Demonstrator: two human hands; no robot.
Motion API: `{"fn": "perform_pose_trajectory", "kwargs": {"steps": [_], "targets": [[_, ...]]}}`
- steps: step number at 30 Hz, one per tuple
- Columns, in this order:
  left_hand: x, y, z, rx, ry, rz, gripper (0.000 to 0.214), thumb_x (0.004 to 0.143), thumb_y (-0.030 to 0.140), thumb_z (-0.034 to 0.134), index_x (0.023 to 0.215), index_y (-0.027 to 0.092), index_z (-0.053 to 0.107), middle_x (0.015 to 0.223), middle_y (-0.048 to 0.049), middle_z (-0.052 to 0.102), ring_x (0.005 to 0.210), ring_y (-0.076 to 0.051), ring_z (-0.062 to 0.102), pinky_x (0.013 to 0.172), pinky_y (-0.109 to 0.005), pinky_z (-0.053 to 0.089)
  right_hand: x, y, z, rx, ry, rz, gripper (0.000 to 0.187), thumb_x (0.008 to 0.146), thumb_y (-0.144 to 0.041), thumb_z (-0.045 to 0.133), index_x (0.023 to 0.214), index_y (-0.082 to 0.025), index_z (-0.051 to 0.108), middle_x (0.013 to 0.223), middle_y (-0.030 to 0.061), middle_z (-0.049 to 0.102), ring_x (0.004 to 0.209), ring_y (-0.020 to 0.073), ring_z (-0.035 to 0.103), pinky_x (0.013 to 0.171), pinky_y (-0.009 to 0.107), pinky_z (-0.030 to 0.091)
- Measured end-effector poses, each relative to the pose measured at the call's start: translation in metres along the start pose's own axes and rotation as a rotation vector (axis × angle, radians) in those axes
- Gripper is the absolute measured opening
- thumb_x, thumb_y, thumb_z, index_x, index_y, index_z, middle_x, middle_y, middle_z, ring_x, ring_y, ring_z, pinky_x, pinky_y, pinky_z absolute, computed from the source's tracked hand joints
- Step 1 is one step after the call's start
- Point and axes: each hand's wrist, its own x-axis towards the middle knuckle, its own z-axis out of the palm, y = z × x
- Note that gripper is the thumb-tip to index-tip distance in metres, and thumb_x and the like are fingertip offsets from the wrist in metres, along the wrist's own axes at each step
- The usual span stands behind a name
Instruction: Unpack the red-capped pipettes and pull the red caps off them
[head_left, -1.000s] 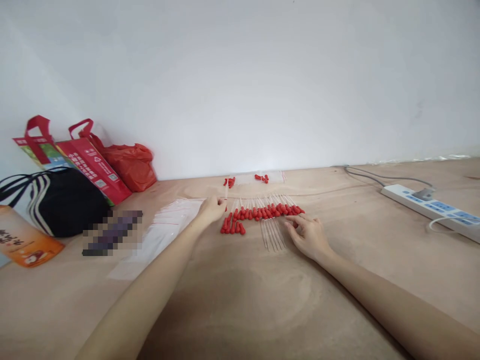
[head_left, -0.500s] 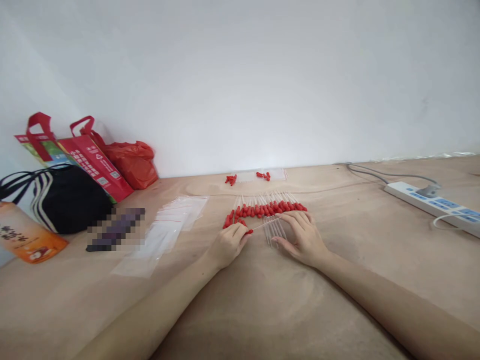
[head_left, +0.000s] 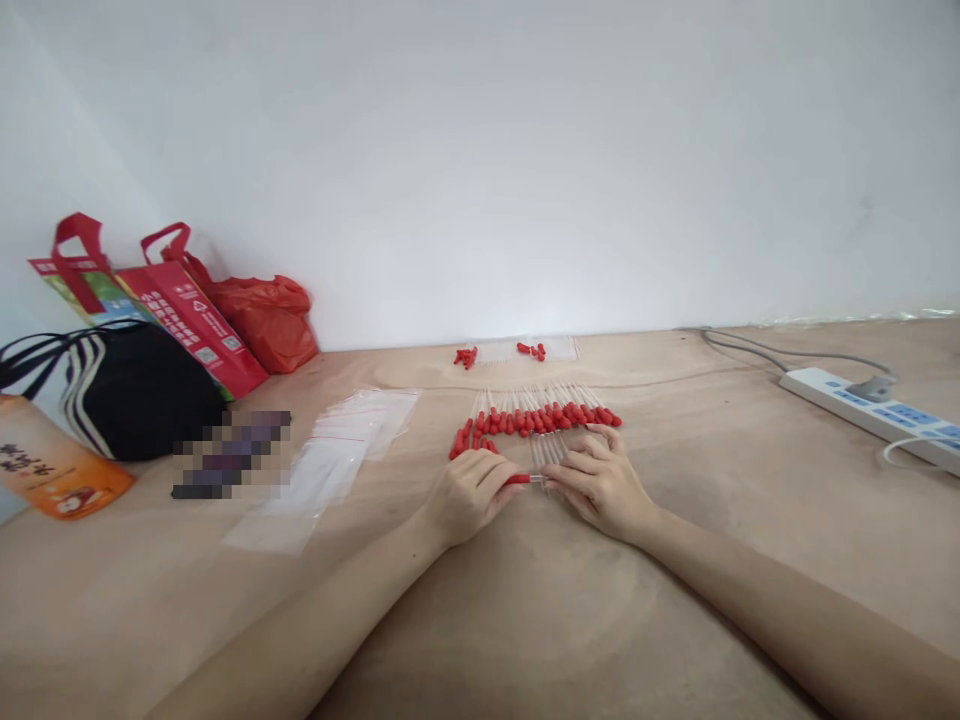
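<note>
My left hand (head_left: 469, 492) pinches a red rubber bulb (head_left: 517, 479). A clear dropper tube (head_left: 535, 479) runs sideways from the bulb to my right hand (head_left: 600, 480), whose closed fingers grip it. How far the tube sits in the bulb is hard to make out. Just beyond my hands lies a row of droppers with red bulbs (head_left: 540, 417), their thin clear tips pointing at the wall. Several loose red bulbs (head_left: 484, 445) are by my left knuckles. Bare clear tubes (head_left: 546, 450) lie between my hands, partly covered by my right fingers.
Clear zip bags (head_left: 337, 440) overlap on the left of the wooden table. Further left are a black drawstring bag (head_left: 150, 390), an orange pouch (head_left: 67, 465) and red bags (head_left: 270, 325). A white power strip (head_left: 862, 405) lies right. More red bulbs (head_left: 465, 357) sit near the wall.
The held dropper has turned from slanted to nearly level and come nearer to me. My right fingers have closed around its tube, and my hands are closer together.
</note>
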Motion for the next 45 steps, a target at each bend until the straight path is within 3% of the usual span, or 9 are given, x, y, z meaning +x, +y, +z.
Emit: {"fn": "perform_pose_trajectory", "kwargs": {"steps": [3,9,13,23,28,31,37,41,45], "targets": [[-0.001,-0.002,0.000,0.013,-0.027,-0.017,0.023,0.084,0.036,0.049,0.095,0.018,0.058,0.084,-0.0051,0.062,0.078,-0.016,0.055,0.071,-0.030,0.040,-0.001,0.000,-0.001,0.017,-0.014,-0.013,0.021,0.086,-0.028,0.044,0.089,-0.027,0.065,0.064,-0.0011,0.059,0.072,0.0134,0.047,0.091,0.039,0.026],[-0.004,-0.002,0.003,-0.024,-0.037,-0.054,0.024,0.085,0.034,0.047,0.073,0.019,0.061,0.073,-0.0008,0.063,0.070,-0.012,0.053,0.068,-0.029,0.034,-0.002,-0.002,-0.003,0.019,-0.038,-0.056,0.023,0.085,-0.027,0.042,0.081,-0.024,0.065,0.059,-0.0014,0.056,0.069,0.0127,0.046,0.090,0.039,0.024],[-0.004,0.000,-0.001,-0.029,-0.053,-0.042,0.026,0.086,0.032,0.045,0.069,0.018,0.059,0.072,0.0000,0.063,0.068,-0.012,0.051,0.067,-0.029,0.032,-0.003,-0.002,-0.004,0.010,-0.038,-0.070,0.022,0.085,-0.028,0.043,0.078,-0.024,0.064,0.058,-0.0020,0.057,0.069,0.0128,0.046,0.091,0.040,0.023],[-0.005,-0.001,-0.004,-0.099,-0.082,-0.087,0.027,0.088,0.026,0.038,0.073,0.017,0.058,0.072,-0.0037,0.061,0.073,-0.015,0.053,0.069,-0.030,0.038,-0.005,-0.001,-0.004,0.020,-0.014,-0.051,0.023,0.084,-0.028,0.043,0.077,-0.024,0.064,0.056,-0.0017,0.056,0.069,0.0136,0.046,0.090,0.039,0.024],[-0.013,-0.011,-0.010,-0.171,0.109,-0.256,0.019,0.088,0.022,0.039,0.090,0.017,0.058,0.082,-0.0049,0.056,0.076,-0.012,0.054,0.069,-0.024,0.044,-0.010,0.009,-0.006,0.026,0.058,0.123,0.022,0.084,-0.027,0.044,0.084,-0.023,0.065,0.061,-0.0002,0.059,0.066,0.0134,0.048,0.083,0.036,0.028],[-0.012,-0.019,-0.011,-0.099,0.189,-0.393,0.024,0.087,0.020,0.039,0.104,0.017,0.055,0.090,-0.0056,0.050,0.076,-0.012,0.053,0.070,-0.025,0.046,-0.011,0.014,-0.005,0.040,0.102,0.251,0.024,0.084,-0.028,0.043,0.091,-0.022,0.065,0.064,0.0008,0.061,0.065,0.0130,0.051,0.079,0.033,0.030],[-0.008,-0.027,-0.005,-0.088,0.115,-0.583,0.024,0.082,0.019,0.043,0.105,0.017,0.050,0.082,-0.0028,0.052,0.069,-0.012,0.052,0.065,-0.025,0.046,-0.012,0.020,-0.004,0.007,0.058,0.402,0.024,0.079,-0.022,0.041,0.089,-0.019,0.062,0.070,0.0015,0.065,0.071,0.0148,0.056,0.071,0.029,0.030],[-0.006,-0.029,-0.002,-0.084,0.041,-0.558,0.005,0.079,0.021,0.049,0.081,0.018,0.053,0.076,-0.0014,0.055,0.070,-0.014,0.053,0.068,-0.027,0.044,-0.011,0.022,-0.002,-0.075,0.002,0.427,0.018,0.076,-0.021,0.043,0.078,-0.018,0.061,0.070,0.0011,0.066,0.069,0.0145,0.056,0.068,0.028,0.027],[-0.006,-0.027,-0.004,-0.031,0.006,-0.535,0.010,0.078,0.028,0.054,0.079,0.018,0.056,0.077,-0.0023,0.057,0.075,-0.017,0.053,0.072,-0.030,0.043,-0.009,0.020,0.003,-0.159,-0.004,0.430,0.020,0.077,-0.021,0.043,0.078,-0.020,0.063,0.075,0.0006,0.067,0.069,0.0139,0.056,0.066,0.028,0.024]]}}
